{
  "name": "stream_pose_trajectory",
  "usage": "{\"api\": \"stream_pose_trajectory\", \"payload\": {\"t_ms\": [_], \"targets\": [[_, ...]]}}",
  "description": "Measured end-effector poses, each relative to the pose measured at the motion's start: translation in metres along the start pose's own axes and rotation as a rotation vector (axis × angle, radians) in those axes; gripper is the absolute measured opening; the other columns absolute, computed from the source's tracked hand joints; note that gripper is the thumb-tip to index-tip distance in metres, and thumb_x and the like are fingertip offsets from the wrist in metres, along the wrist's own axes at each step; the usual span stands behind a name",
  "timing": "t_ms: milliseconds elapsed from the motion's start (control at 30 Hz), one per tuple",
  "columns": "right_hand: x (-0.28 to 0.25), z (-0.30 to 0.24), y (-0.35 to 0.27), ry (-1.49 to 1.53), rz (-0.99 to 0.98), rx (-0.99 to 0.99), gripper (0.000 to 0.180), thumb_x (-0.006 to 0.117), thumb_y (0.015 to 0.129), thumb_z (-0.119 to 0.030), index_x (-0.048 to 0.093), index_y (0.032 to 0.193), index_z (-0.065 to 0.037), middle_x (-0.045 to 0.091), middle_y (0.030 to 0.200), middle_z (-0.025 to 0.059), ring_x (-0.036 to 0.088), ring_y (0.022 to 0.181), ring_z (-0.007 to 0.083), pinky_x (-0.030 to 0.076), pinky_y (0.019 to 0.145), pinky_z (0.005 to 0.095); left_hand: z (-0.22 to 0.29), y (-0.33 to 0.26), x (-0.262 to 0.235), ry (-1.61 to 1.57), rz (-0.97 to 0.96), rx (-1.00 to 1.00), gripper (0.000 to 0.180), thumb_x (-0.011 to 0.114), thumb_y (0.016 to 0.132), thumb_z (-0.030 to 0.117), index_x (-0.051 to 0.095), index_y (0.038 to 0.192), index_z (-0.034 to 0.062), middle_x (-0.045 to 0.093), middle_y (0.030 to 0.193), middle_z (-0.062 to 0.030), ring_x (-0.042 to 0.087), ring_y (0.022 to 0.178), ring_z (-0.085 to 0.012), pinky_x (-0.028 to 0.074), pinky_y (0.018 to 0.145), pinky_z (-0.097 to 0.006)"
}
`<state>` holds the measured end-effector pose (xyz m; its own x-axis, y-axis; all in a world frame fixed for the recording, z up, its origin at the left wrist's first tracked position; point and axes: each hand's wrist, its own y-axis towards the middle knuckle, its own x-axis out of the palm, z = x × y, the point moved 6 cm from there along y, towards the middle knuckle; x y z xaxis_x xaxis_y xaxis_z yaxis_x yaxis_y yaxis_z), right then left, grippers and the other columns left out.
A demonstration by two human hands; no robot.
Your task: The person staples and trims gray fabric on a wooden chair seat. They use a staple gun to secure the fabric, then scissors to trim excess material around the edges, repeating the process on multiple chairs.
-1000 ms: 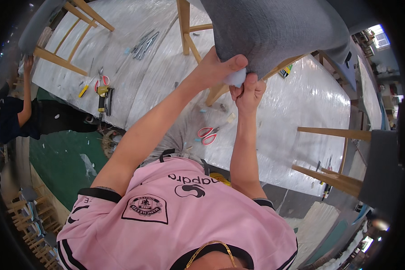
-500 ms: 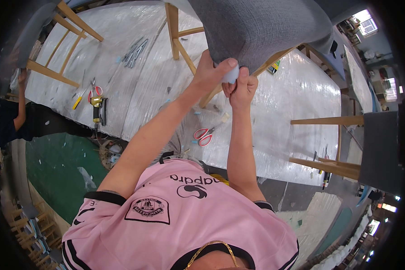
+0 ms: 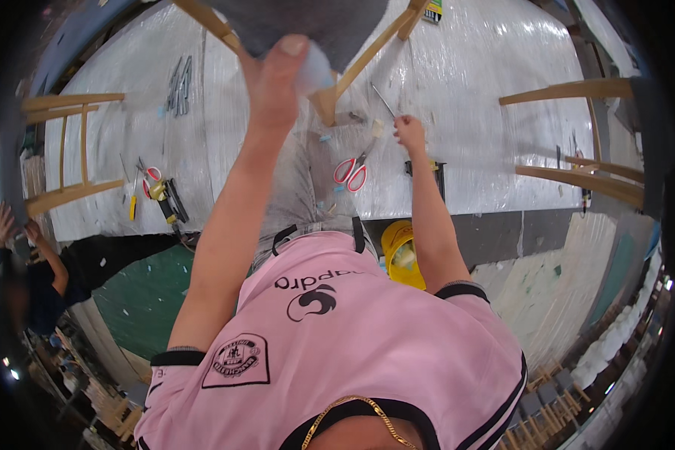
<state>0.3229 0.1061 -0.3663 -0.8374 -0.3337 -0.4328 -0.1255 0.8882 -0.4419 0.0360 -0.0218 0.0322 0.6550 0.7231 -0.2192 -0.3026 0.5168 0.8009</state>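
Note:
A grey upholstered chair with wooden legs stands on the wrapped table at the top. My left hand is closed on the corner of its grey cover, thumb uppermost and slightly blurred. Beside that thumb a pale blue soft piece sticks out. Lower and to the right, my right hand is closed around the end of a thin metal-shafted tool; its handle is hidden. Red-handled scissors lie between my forearms. Under my right forearm a black tool is partly covered.
The table is covered in clear plastic film. At left lie metal rods, a nail gun, more scissors and a yellow-handled tool. A yellow bucket is by my waist. Chair legs jut in at right. Another person's hands show far left.
My right hand has left the chair's corner, moved down and right, and now grips the metal-shafted tool. My left hand stays on the corner. The view has shifted, bringing the yellow bucket into sight.

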Motion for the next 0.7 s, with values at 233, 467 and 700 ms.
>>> {"api": "stream_pose_trajectory", "payload": {"t_ms": [233,467,700], "targets": [[0.057,0.061,0.017,-0.453,0.117,-0.003,0.041,0.068,0.084,-0.033,0.072,0.114,-0.006,0.075,0.104,0.0179,0.071,0.097,0.0405,0.056,0.087,0.0487,-0.031,-0.035,-0.014,0.186,-0.138,-0.009,0.021,0.057,0.087,-0.005,0.067,0.105,0.0002,0.068,0.107,-0.0193,0.061,0.115,-0.0333,0.032,0.114,-0.058],[0.079,0.024,0.025,-0.371,0.229,0.115,0.038,0.071,0.085,-0.034,0.072,0.111,-0.007,0.073,0.109,0.0188,0.068,0.106,0.0395,0.054,0.090,0.0490,-0.026,-0.015,-0.009,-0.796,-0.099,-0.391,0.032,0.061,0.093,0.012,0.059,0.123,-0.0004,0.059,0.120,-0.0053,0.056,0.111,-0.0185,0.044,0.102,-0.034],[-0.001,-0.063,-0.019,0.048,0.528,-0.334,0.036,0.076,0.090,-0.028,0.073,0.112,0.001,0.076,0.094,0.0133,0.069,0.081,0.0233,0.054,0.076,0.0371,-0.022,-0.014,0.002,-0.231,-0.028,-0.498,0.030,0.062,0.091,0.027,0.061,0.105,0.0005,0.065,0.096,-0.0060,0.063,0.090,-0.0158,0.051,0.083,-0.034]]}}
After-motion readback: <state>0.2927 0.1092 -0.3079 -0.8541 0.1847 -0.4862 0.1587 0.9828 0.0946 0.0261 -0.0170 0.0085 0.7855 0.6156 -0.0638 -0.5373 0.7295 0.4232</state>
